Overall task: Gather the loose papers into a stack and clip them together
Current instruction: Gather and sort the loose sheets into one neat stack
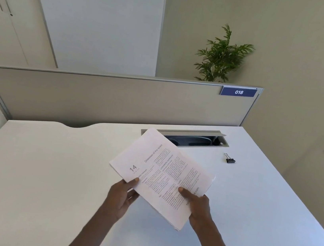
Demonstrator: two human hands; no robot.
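Papers (167, 173) gathered, pinched between left hand (123, 195) and right hand (197, 206); clip (229, 159) lies unused on desk (46, 169).

A white desk (46, 169) has an open cable tray (194, 138) at its back edge. Behind it stands a beige partition (108, 100) bearing a blue "018" plate (238, 92), with a potted palm (222, 56) beyond.

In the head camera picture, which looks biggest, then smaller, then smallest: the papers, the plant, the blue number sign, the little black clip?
1. Papers, though nearest the camera.
2. Plant, far back, so truly maybe bigger.
3. Blue number sign.
4. Black clip.
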